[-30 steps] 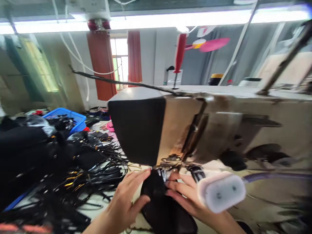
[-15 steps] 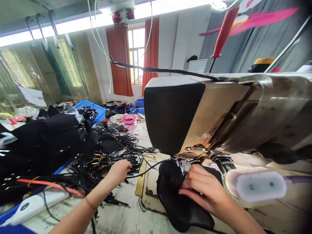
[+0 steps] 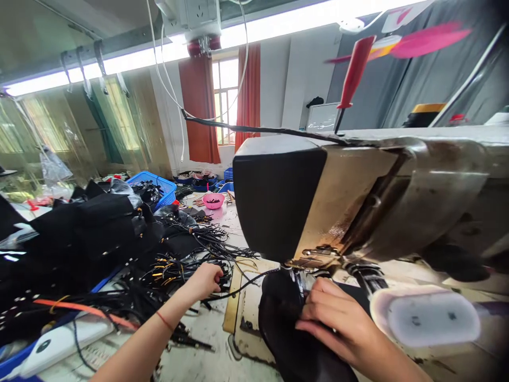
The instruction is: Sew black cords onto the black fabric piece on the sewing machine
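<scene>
A smooth black fabric piece [image 3: 280,318] lies curved under the presser foot [image 3: 295,281] of a sewing machine [image 3: 278,201]. My right hand [image 3: 334,313] grips it just right of the foot, thumb and fingers pressed together on the fabric. A thin black cord [image 3: 248,282] runs from the foot area leftward to my left hand [image 3: 204,281]. The left fingers are curled closed where the cord reaches them; the fingertips are partly hidden. Beside that hand lies a bundle of black cords [image 3: 175,268] with some yellow ends.
Piled black fabric [image 3: 99,223] fills the left side, near a blue basket [image 3: 165,191] and a pink bowl [image 3: 213,200]. A white device [image 3: 59,342] lies at lower left. A red-handled screwdriver [image 3: 356,71] stands on the machine; a lit lamp [image 3: 429,318] sits right of my right hand.
The view has tilted slightly, so most things appear lower. My left hand has shifted slightly right; my right hand keeps its grip on the fabric by the presser foot.
</scene>
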Motion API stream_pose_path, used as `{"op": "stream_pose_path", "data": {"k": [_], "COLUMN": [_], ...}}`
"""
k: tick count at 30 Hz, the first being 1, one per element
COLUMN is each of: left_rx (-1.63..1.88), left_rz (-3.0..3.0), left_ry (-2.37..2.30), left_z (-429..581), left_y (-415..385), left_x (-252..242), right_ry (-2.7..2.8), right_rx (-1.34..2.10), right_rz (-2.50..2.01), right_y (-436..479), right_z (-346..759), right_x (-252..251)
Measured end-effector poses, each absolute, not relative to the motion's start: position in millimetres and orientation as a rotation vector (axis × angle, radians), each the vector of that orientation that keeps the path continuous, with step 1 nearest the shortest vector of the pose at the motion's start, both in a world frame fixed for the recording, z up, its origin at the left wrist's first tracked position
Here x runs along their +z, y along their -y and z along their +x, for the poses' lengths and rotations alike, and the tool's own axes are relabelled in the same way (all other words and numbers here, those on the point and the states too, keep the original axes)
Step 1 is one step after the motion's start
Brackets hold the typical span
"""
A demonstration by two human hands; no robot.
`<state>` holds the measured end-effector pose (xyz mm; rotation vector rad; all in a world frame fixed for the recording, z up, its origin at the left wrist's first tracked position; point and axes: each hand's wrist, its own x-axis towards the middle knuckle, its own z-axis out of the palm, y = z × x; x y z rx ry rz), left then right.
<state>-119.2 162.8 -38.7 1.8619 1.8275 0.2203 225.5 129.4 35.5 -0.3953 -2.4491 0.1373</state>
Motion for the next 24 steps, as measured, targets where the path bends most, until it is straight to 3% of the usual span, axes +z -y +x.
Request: {"op": "stream_pose_path", "data": {"k": [8, 16, 24], "left_rx": [0.563, 0.813, 0.815], "left_rz": [1.595, 1.588, 1.437], "left_ry": [-1.451, -1.451, -1.308], "left_z": [-128.7, -98.3, -69.5], "left_y": [-159.3, -160.0, -117.9], "left_x": [13.1, 29.8, 67.3], "right_ry": [2.406, 2.369, 2.374], "right_rx": [0.157, 0.075, 0.085], "right_rz": [-0.424, -0.481, -0.538], "right_y": [-125.7, -119.3, -119.1], "right_z": [224.3, 221.6, 222.9], "right_x": [35.1, 40.6, 41.7]}}
